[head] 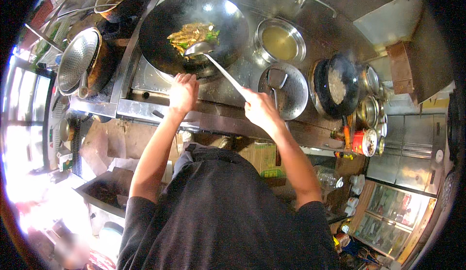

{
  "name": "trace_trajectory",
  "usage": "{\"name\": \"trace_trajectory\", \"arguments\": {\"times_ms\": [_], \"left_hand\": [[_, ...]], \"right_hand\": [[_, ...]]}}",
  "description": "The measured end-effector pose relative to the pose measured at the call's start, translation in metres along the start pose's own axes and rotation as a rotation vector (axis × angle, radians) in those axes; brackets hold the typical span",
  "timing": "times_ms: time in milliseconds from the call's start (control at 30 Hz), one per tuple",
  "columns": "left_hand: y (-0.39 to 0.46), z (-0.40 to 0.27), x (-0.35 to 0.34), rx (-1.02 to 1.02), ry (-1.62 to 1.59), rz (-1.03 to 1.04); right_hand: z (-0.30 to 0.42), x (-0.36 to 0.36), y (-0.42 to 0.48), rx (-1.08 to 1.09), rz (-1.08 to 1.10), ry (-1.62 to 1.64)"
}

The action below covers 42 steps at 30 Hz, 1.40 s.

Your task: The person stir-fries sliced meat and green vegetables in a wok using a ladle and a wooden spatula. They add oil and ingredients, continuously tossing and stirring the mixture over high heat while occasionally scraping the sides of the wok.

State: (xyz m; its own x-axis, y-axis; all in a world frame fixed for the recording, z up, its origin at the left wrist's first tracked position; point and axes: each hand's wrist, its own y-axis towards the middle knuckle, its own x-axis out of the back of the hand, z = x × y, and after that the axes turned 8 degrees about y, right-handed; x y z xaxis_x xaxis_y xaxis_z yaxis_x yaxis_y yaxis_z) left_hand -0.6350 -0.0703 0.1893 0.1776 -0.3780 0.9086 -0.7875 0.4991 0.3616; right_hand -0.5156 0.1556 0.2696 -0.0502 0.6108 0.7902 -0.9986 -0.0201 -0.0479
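My right hand (263,110) grips the long handle of a steel ladle (227,74). The ladle's bowl hangs over the near side of the food (193,35), brown strips with green pieces, in a large dark wok (156,33). Thin steam rises from the wok, which sits slightly tilted on the stove. At its near rim, my left hand (184,93) is closed with curled fingers; the part it grips is hidden beneath them.
Right of the wok stand a steel bowl of yellowish liquid (280,42), a perforated strainer (296,100) with a spatula (277,79) in it, and a smaller black pan (351,84). A faucet (320,4) juts out behind. On the left, another strainer (78,62) rests over a pot.
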Motion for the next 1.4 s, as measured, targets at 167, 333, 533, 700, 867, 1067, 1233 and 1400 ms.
{"name": "trace_trajectory", "arguments": {"times_ms": [167, 333, 533, 700, 867, 1067, 1233, 1400], "left_hand": [[0.01, 0.006, 0.017, -0.016, 0.09, 0.002], [0.012, 0.024, 0.005, -0.052, -0.061, 0.18], [0.011, 0.018, -0.01, -0.04, -0.059, 0.184], [0.008, 0.03, -0.04, 0.014, -0.001, 0.224], [0.008, 0.029, -0.039, 0.004, -0.032, 0.192], [0.009, 0.029, -0.049, 0.002, -0.061, 0.122], [0.008, 0.03, -0.042, 0.03, -0.044, 0.112], [0.008, 0.028, -0.043, 0.016, -0.025, 0.146]], "right_hand": [[0.023, 0.01, 0.012, -0.176, 0.032, 0.203], [0.006, 0.012, 0.025, -0.096, -0.226, 0.268], [-0.024, -0.022, 0.088, -0.178, -0.323, 0.285], [-0.048, -0.042, 0.122, -0.201, -0.204, 0.386], [-0.026, -0.029, 0.113, -0.118, -0.273, 0.314], [-0.009, -0.049, 0.146, -0.092, -0.253, 0.23], [0.012, -0.021, 0.099, 0.063, -0.189, 0.142], [0.03, -0.032, 0.117, 0.055, -0.158, 0.13]]}}
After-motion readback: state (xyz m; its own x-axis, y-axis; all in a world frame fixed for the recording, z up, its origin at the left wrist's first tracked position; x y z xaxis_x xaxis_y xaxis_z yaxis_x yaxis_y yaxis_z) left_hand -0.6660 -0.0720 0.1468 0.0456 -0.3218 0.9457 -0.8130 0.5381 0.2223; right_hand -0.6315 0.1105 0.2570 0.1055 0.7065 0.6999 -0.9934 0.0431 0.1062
